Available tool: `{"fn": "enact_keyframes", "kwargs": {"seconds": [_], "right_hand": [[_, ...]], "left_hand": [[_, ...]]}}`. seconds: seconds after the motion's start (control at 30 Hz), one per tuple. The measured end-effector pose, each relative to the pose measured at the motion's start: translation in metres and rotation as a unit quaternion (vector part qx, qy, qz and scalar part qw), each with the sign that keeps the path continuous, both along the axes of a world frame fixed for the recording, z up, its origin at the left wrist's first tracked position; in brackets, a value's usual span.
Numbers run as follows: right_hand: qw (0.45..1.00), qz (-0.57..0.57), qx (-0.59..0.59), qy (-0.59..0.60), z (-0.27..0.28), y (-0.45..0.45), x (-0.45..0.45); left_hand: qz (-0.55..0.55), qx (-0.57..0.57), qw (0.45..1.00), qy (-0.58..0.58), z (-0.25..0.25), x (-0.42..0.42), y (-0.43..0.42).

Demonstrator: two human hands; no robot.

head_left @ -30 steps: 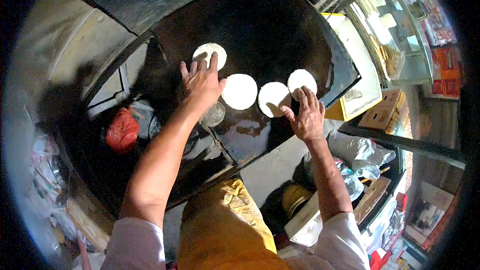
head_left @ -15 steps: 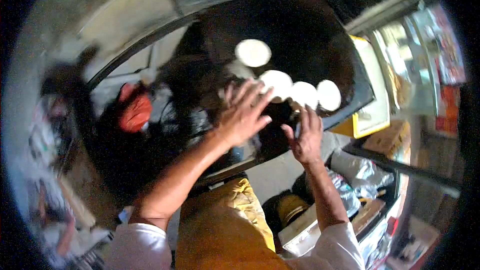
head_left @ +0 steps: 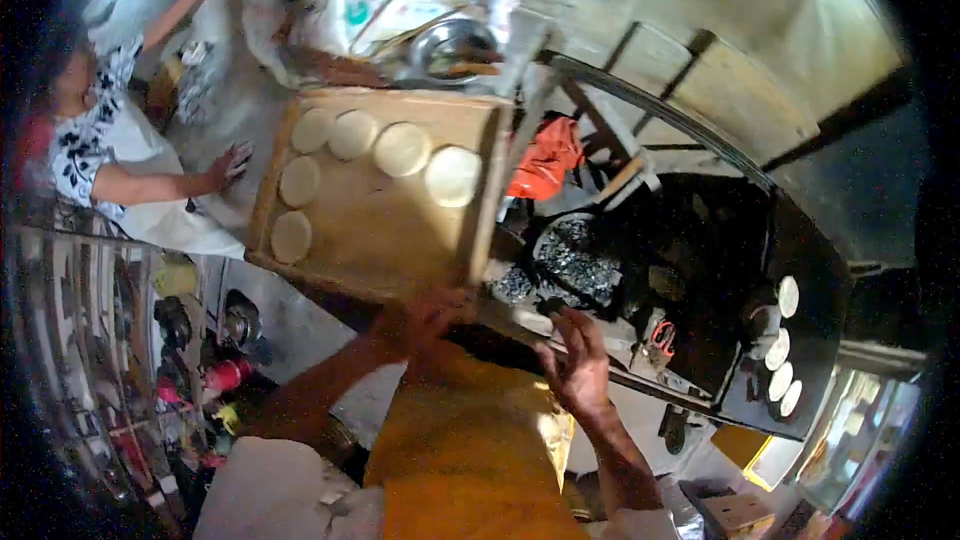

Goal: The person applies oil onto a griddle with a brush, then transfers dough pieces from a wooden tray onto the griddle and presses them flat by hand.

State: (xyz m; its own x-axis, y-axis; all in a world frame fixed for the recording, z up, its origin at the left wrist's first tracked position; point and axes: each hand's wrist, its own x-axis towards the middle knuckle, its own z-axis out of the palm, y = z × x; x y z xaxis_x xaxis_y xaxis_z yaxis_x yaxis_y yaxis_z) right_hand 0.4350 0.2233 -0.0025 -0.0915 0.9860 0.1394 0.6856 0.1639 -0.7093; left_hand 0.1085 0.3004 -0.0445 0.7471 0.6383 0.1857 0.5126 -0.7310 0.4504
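With our view as the clock, we see the wooden tray (head_left: 385, 225) at about eleven. Six pale discs (head_left: 402, 148) lie flat in it: four along its twelve o'clock edge, two more down its nine o'clock side. Our left hand (head_left: 435, 312), towards seven, is at the tray's near right corner; it is dim and blurred there – we cannot tell whether it grips the rim. Our right hand (head_left: 578, 365), near five, is lifted with thumb and fingers apart, and we see nothing in its grasp. Just beyond it, near three, sits a grey, glinting heap (head_left: 580, 265); a red bag (head_left: 545, 155) is at one. Four white rounds (head_left: 777, 350) lie on the dark griddle (head_left: 815, 330) around four o'clock – well apart from both hands. Between nine and ten, a co-worker's hand (head_left: 230, 165) reaches towards the tray's left side.
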Motion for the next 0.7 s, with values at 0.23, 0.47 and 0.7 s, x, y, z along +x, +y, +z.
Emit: {"fn": "enact_keyframes", "kwargs": {"seconds": [0.23,0.47,0.7], "right_hand": [[0.986,0.157,-0.003,-0.061,-0.084,0.132,-0.124],[0.994,0.054,-0.076,-0.056,-0.055,0.308,-0.191],[0.959,-0.097,-0.251,0.088,-0.054,0.356,-0.221]], "left_hand": [[0.174,-0.094,0.935,0.295,0.064,-0.207,0.079],[0.078,0.084,0.968,0.222,0.056,-0.259,0.130],[0.000,0.078,0.965,0.251,0.055,-0.270,0.159]]}}
